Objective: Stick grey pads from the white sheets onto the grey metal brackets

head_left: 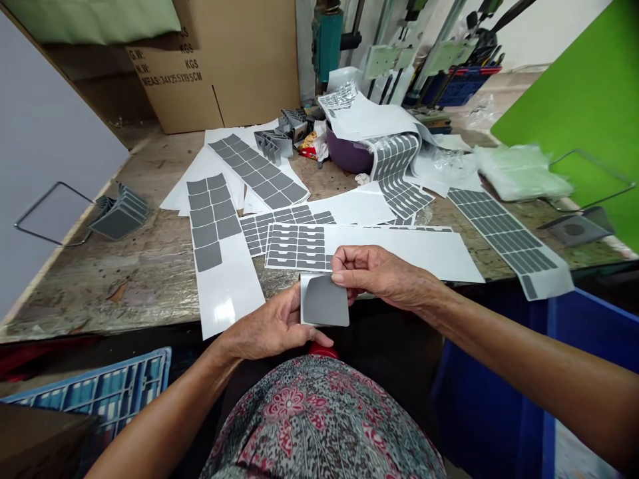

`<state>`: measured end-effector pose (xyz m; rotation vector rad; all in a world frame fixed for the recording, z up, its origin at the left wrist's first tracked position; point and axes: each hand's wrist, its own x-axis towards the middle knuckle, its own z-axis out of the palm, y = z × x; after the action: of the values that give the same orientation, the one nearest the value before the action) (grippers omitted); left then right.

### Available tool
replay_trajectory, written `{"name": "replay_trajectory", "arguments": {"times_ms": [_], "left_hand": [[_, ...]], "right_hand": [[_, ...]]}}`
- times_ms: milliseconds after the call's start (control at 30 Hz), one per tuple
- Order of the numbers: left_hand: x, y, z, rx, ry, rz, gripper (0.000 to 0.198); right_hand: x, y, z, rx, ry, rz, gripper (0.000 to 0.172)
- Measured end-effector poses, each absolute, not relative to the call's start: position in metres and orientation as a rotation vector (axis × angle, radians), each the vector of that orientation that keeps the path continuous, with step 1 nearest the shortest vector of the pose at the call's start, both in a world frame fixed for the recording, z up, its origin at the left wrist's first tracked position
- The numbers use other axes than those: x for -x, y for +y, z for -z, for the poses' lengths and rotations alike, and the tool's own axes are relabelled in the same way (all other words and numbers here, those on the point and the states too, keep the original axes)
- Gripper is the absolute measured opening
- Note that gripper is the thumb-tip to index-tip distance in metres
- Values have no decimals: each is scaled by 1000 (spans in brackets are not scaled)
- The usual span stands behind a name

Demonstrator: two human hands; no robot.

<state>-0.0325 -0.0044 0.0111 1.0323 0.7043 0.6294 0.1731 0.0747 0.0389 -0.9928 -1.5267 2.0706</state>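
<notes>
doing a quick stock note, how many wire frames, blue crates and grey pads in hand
Bent metal wire rectangular frames: 2
Blue plastic crates: 2
Grey rounded pad on white backing, held by left hand and right hand: 1
Total: 5

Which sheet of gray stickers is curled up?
The sheet beside the purple bowl arches upward at its far end; the others lie flat.

Grey pad looks matt and slightly rubbery, on glossy white backing paper. Workbench top is rough, worn wood; carton is plain brown cardboard.
</notes>
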Motion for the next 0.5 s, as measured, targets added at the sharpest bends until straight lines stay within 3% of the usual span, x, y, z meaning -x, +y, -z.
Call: {"name": "replay_trajectory", "arguments": {"times_ms": [500], "left_hand": [[32, -2, -2, -996, 721, -622, 47]], "right_hand": [[-170, 77, -33, 1073, -1395, -2191, 40]]}}
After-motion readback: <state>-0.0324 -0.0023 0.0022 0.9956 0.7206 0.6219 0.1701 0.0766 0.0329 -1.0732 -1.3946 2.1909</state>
